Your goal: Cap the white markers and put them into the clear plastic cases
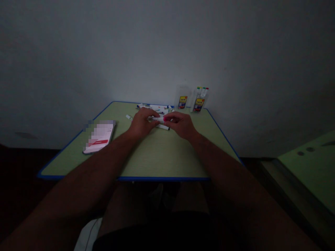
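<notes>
My left hand [142, 123] and my right hand [181, 124] meet over the far middle of a green table [157, 157]. Between them they grip a white marker with a red end [159, 119], held level just above the table. The left fingers are closed on the white barrel. The right fingers pinch the red end. Another white marker [162, 127] lies on the table just under the hands. Several more markers [157, 108] lie scattered behind the hands near the table's far edge.
A phone [99, 136] lies on the table's left side. Two clear packs with yellow labels [182, 98] [199, 100] stand against the wall at the far right corner. A small white piece [128, 117] lies left of my left hand. Another green surface [311, 167] is at right.
</notes>
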Motion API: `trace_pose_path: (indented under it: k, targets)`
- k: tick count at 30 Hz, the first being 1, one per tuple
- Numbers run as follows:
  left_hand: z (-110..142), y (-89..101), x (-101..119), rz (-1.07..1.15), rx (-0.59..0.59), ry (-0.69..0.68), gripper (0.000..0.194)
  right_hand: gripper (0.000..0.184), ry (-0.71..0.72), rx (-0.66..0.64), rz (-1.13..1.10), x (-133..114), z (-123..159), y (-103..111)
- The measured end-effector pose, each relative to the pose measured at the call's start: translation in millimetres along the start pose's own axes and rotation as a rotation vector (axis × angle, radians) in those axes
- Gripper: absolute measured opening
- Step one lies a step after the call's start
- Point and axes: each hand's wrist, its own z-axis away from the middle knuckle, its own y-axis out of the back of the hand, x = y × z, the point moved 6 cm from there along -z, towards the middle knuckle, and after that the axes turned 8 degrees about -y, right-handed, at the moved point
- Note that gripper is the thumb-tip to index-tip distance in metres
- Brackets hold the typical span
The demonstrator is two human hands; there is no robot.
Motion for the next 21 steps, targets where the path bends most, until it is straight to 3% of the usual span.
trace_pose_path:
  k: [21]
  targets:
    - [0, 0.3, 5, 0.028, 0.018, -0.020, 0.015, 0.016, 0.093, -0.024, 0.072, -11, 4, -5]
